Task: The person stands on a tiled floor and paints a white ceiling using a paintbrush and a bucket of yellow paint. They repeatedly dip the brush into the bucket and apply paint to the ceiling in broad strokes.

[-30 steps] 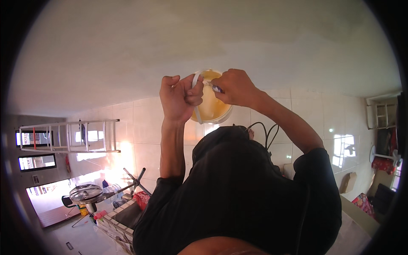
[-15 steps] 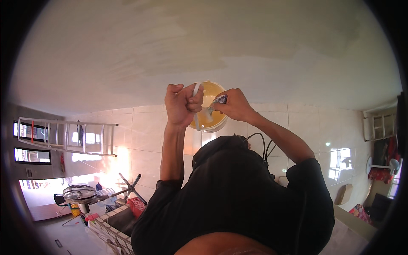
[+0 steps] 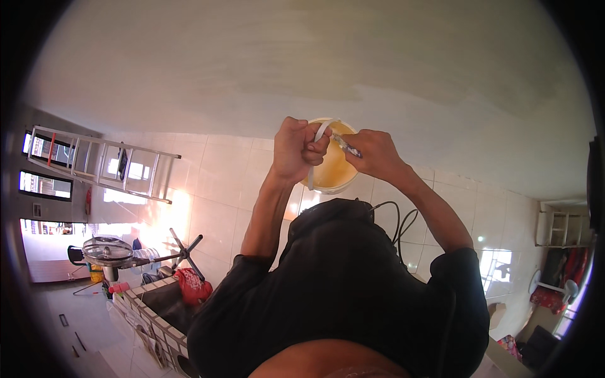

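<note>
My left hand (image 3: 295, 151) is closed around the white handle (image 3: 324, 128) of a round pail. The pail (image 3: 335, 189) hangs in front of my chest, pale outside and coated with yellowish paint inside. My right hand (image 3: 376, 156) grips a paintbrush (image 3: 348, 147) by its dark, paint-smeared handle. Its pale head points up and left, over the pail's opening near my left fingers; whether it touches the rim I cannot tell. Ahead stands a pale wall (image 3: 283, 69) with a greenish-beige painted area on its upper part.
Glossy pale tiles (image 3: 217, 183) stretch below the wall. To the left are an aluminium ladder (image 3: 129, 165), a standing fan (image 3: 108, 250) and a red bag (image 3: 193, 286) by a tiled ledge. A black cable (image 3: 400, 220) loops by my right side. Shelves and red items sit far right.
Both hands and the pail have shifted right in the view. The paintbrush has come up from inside the pail, and its head now points up and left instead of down.
</note>
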### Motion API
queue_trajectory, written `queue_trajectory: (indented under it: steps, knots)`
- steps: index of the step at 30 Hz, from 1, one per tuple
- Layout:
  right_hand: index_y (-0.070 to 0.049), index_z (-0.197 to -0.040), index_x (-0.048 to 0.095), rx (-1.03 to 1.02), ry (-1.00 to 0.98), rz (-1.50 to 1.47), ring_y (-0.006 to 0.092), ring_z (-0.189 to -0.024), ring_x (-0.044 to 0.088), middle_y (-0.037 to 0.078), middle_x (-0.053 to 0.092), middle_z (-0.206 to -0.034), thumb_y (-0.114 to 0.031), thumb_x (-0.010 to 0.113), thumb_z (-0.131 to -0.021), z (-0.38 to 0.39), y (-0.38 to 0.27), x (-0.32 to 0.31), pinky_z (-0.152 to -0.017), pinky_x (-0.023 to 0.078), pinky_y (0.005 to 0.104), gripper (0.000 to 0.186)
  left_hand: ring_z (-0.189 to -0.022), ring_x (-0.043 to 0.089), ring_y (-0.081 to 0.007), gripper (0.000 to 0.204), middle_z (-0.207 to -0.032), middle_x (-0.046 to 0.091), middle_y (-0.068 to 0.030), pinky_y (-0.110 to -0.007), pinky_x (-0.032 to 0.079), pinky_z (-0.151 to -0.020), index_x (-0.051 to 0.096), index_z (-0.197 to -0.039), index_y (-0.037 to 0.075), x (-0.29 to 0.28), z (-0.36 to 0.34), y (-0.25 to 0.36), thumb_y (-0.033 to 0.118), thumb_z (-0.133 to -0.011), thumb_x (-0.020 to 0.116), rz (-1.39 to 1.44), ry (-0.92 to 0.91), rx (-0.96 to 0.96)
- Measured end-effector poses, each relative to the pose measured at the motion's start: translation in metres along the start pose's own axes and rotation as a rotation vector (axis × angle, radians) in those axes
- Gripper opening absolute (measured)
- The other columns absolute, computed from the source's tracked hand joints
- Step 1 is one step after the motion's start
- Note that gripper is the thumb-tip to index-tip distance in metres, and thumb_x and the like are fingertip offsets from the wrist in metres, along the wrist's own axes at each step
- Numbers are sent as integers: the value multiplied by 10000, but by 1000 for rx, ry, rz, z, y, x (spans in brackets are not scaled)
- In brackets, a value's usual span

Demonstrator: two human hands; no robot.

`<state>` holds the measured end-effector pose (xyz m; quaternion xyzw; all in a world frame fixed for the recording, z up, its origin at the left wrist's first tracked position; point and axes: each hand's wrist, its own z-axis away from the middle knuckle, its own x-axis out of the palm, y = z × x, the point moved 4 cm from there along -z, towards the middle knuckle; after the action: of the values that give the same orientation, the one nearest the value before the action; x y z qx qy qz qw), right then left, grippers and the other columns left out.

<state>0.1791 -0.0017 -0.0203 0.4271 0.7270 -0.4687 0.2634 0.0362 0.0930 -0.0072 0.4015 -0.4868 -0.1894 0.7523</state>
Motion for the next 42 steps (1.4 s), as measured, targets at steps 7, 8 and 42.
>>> queue_trajectory:
  steps: [7,8,42]
  knots:
    - [-61,-843,651,-75,83,124,261,-579,566,81,557,-597,-176,673,-733,18,-5,-7,-535,453,387,161,-505,206,-53,615,-646,321,51,-206,186,-473,521,-1018,-41,-1,6,-2,506,-793,356,-50,77,5]
    - [-60,-848,658,-39,99,103,261,-567,564,82,554,-591,-176,675,-738,22,-7,-12,-532,453,383,161,-507,209,-53,614,-646,320,51,-206,187,-474,524,-1014,-42,-2,6,-1,507,-794,355,-65,62,24]
    - [-22,-908,717,286,32,-391,256,-598,619,115,675,-711,-187,711,-758,32,-6,-8,-599,499,339,224,-536,217,-57,636,-650,306,50,-205,200,-483,535,-1014,-45,-7,-3,4,519,-806,331,-29,93,-9]
